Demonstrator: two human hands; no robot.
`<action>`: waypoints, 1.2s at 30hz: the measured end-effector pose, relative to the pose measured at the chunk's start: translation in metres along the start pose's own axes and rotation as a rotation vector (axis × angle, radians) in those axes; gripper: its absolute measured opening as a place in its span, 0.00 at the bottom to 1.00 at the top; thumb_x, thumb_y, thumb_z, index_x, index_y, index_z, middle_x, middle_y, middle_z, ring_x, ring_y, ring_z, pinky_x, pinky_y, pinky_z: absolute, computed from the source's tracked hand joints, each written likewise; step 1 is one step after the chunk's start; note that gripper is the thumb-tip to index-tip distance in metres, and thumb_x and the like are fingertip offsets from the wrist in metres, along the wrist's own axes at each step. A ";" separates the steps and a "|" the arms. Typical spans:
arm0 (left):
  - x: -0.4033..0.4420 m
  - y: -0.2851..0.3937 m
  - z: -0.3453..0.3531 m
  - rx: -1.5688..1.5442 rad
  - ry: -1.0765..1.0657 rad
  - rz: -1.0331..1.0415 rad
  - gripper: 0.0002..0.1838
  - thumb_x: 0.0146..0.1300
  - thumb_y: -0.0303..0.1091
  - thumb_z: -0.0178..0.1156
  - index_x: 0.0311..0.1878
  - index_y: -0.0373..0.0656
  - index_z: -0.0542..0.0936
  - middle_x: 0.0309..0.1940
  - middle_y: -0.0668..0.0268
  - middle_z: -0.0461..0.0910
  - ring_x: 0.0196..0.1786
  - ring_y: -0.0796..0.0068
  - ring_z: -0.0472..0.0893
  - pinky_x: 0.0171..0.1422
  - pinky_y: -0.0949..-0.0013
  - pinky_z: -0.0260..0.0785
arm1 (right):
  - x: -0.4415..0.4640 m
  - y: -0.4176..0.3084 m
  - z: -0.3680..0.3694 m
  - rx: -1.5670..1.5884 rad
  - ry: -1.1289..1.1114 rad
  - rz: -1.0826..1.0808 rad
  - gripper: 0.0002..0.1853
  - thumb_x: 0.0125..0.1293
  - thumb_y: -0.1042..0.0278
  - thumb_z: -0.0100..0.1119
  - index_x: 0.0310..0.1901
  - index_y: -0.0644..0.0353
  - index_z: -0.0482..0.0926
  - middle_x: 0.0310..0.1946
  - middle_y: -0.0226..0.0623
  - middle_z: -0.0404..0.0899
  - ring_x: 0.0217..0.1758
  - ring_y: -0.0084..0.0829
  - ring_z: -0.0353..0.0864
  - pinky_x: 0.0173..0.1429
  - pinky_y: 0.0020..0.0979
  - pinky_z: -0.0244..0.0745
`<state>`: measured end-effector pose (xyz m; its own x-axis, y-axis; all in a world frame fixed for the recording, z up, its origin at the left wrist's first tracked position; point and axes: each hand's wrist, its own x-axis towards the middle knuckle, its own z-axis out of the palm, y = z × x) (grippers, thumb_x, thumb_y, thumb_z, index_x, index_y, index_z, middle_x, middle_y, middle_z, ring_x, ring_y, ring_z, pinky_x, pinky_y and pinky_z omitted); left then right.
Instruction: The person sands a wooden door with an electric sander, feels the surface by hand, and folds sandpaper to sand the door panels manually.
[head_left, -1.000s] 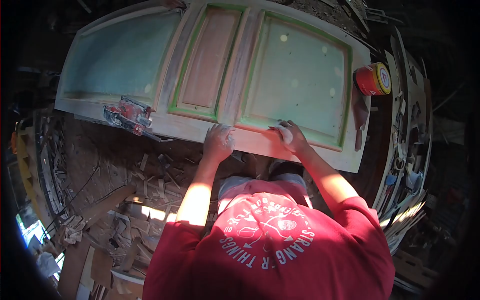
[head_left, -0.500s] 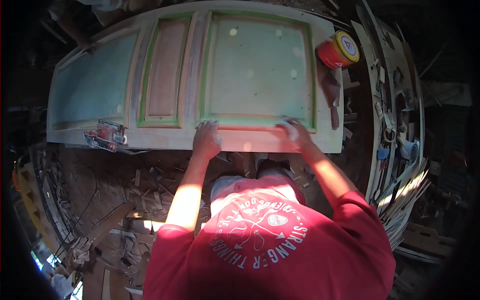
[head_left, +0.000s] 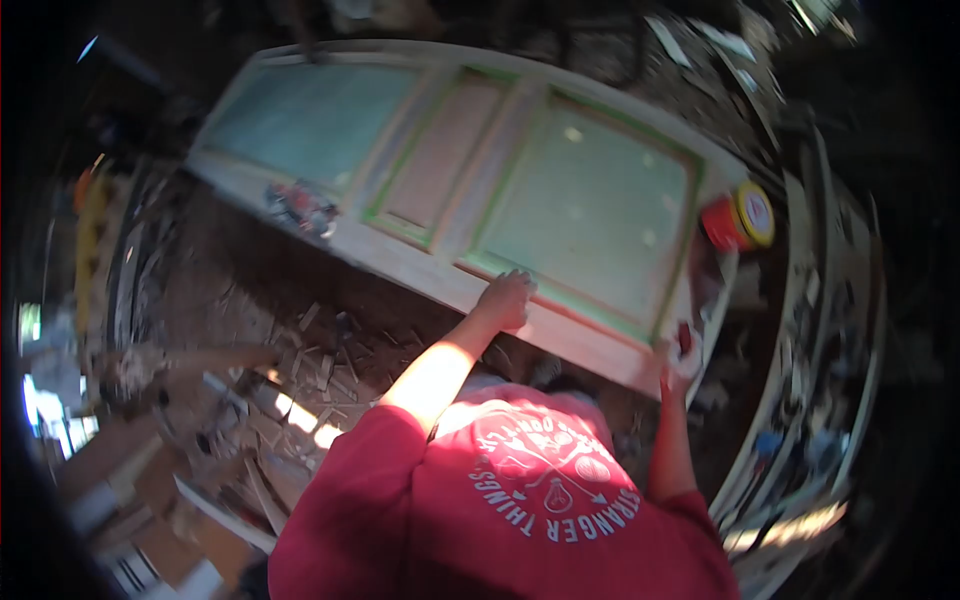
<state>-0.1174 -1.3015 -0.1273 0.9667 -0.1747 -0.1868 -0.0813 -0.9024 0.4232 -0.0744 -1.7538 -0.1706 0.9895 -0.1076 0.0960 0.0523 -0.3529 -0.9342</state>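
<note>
A panelled wooden door [head_left: 570, 335] lies flat, with bluish-green panels and green-edged mouldings. My left hand [head_left: 508, 300] is on its near rail, fingers bent over the wood beside the large panel's moulding. At the door's near right corner, my right hand [head_left: 680, 365] is closed around a small dark-red piece that looks like sandpaper [head_left: 685, 338], partly hidden by the fingers. Whitish dust covers parts of this hand. More reddish-brown sandpaper [head_left: 706, 278] lies on the right end of the door, blurred.
A red and yellow can [head_left: 738, 218] stands on the door's right end. On the near rail at left rests a red power tool [head_left: 303, 208]. Another person's arm [head_left: 303, 30] shows dimly beyond the door. Wood scraps [head_left: 325, 365] litter the floor; long boards [head_left: 780, 380] stand at right.
The view has turned and shifted, so the door now slants down to the right. My right hand has moved from the near rail to the door's right corner. My left hand stays on the rail.
</note>
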 end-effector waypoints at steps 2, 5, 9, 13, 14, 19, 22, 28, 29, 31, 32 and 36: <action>-0.014 -0.020 -0.002 0.085 0.087 -0.065 0.22 0.55 0.29 0.66 0.55 0.38 0.88 0.59 0.47 0.85 0.68 0.43 0.82 0.77 0.46 0.73 | 0.001 -0.002 -0.007 -0.143 0.050 -0.031 0.24 0.73 0.81 0.58 0.70 0.67 0.80 0.61 0.41 0.87 0.63 0.34 0.87 0.71 0.36 0.80; -0.008 -0.023 0.004 0.161 -0.069 -0.216 0.25 0.50 0.29 0.70 0.55 0.38 0.89 0.60 0.47 0.86 0.67 0.44 0.83 0.77 0.47 0.74 | 0.013 0.042 -0.005 0.099 0.030 0.016 0.23 0.71 0.72 0.69 0.65 0.67 0.81 0.58 0.47 0.88 0.59 0.45 0.88 0.68 0.43 0.82; -0.010 0.031 0.013 0.125 -0.101 -0.200 0.30 0.50 0.31 0.71 0.61 0.37 0.87 0.69 0.46 0.82 0.75 0.47 0.79 0.82 0.48 0.70 | 0.021 0.018 0.001 -0.677 0.129 -0.382 0.28 0.66 0.59 0.76 0.65 0.61 0.81 0.57 0.50 0.86 0.61 0.58 0.84 0.67 0.58 0.78; -0.040 0.038 0.038 0.163 0.218 -0.110 0.33 0.55 0.33 0.70 0.68 0.38 0.83 0.72 0.53 0.81 0.78 0.52 0.76 0.84 0.50 0.67 | 0.031 -0.034 0.029 -0.708 0.043 -0.298 0.27 0.66 0.60 0.75 0.64 0.60 0.81 0.59 0.50 0.85 0.65 0.57 0.80 0.71 0.58 0.74; -0.052 0.033 0.039 0.135 0.290 -0.143 0.34 0.56 0.34 0.69 0.69 0.38 0.83 0.72 0.53 0.81 0.78 0.51 0.76 0.84 0.50 0.67 | 0.036 -0.045 0.036 -0.664 -0.004 -0.386 0.26 0.67 0.61 0.74 0.64 0.61 0.81 0.59 0.49 0.84 0.66 0.58 0.79 0.71 0.58 0.73; -0.135 -0.005 0.021 -0.139 0.267 -0.534 0.33 0.61 0.38 0.69 0.71 0.41 0.82 0.73 0.52 0.81 0.78 0.50 0.77 0.85 0.50 0.67 | 0.048 -0.077 0.080 -0.424 -0.161 -0.654 0.22 0.68 0.71 0.69 0.63 0.63 0.81 0.59 0.51 0.83 0.67 0.58 0.77 0.73 0.60 0.70; -0.211 -0.041 0.042 -0.233 0.397 -0.784 0.29 0.63 0.38 0.69 0.68 0.44 0.85 0.73 0.52 0.82 0.77 0.49 0.78 0.83 0.50 0.71 | 0.035 -0.110 0.104 -0.354 -0.251 -0.584 0.19 0.68 0.73 0.69 0.60 0.64 0.82 0.58 0.52 0.84 0.67 0.58 0.77 0.73 0.59 0.71; -0.360 -0.104 0.125 -0.258 0.576 -1.112 0.19 0.72 0.48 0.67 0.51 0.44 0.92 0.44 0.51 0.92 0.52 0.49 0.91 0.62 0.51 0.83 | -0.001 -0.159 0.178 -0.258 -0.401 -0.606 0.16 0.72 0.71 0.69 0.58 0.68 0.83 0.57 0.55 0.84 0.64 0.56 0.80 0.73 0.54 0.73; -0.378 -0.112 0.110 -0.110 0.376 -1.107 0.18 0.74 0.49 0.66 0.46 0.43 0.93 0.38 0.49 0.92 0.46 0.48 0.92 0.56 0.48 0.84 | -0.010 -0.169 0.200 -0.211 -0.439 -0.495 0.18 0.73 0.70 0.69 0.61 0.68 0.83 0.58 0.56 0.84 0.66 0.55 0.81 0.74 0.52 0.73; -0.396 -0.120 0.085 0.098 0.774 -0.991 0.24 0.83 0.47 0.58 0.36 0.39 0.91 0.29 0.52 0.90 0.28 0.51 0.87 0.41 0.41 0.76 | -0.029 -0.182 0.256 -0.085 -0.525 -0.317 0.24 0.75 0.68 0.71 0.69 0.66 0.81 0.66 0.54 0.82 0.71 0.48 0.80 0.79 0.48 0.71; -0.400 -0.120 0.052 -0.549 1.027 -1.072 0.24 0.85 0.47 0.55 0.43 0.36 0.91 0.36 0.53 0.92 0.36 0.54 0.90 0.48 0.45 0.79 | -0.040 -0.182 0.293 0.001 -0.565 -0.249 0.29 0.76 0.67 0.73 0.75 0.65 0.78 0.71 0.51 0.80 0.74 0.43 0.79 0.83 0.46 0.69; -0.380 -0.144 -0.058 -1.418 1.559 -0.616 0.31 0.89 0.51 0.50 0.77 0.31 0.75 0.75 0.50 0.79 0.79 0.64 0.75 0.86 0.59 0.60 | -0.155 -0.260 0.450 0.278 -0.593 -0.088 0.35 0.78 0.61 0.70 0.80 0.66 0.72 0.78 0.53 0.76 0.80 0.45 0.75 0.81 0.42 0.72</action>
<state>-0.4593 -1.0820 -0.0661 0.2210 0.9617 -0.1620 -0.2965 0.2245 0.9283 -0.1806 -1.2271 -0.0975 0.8823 0.4685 0.0449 0.0906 -0.0753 -0.9930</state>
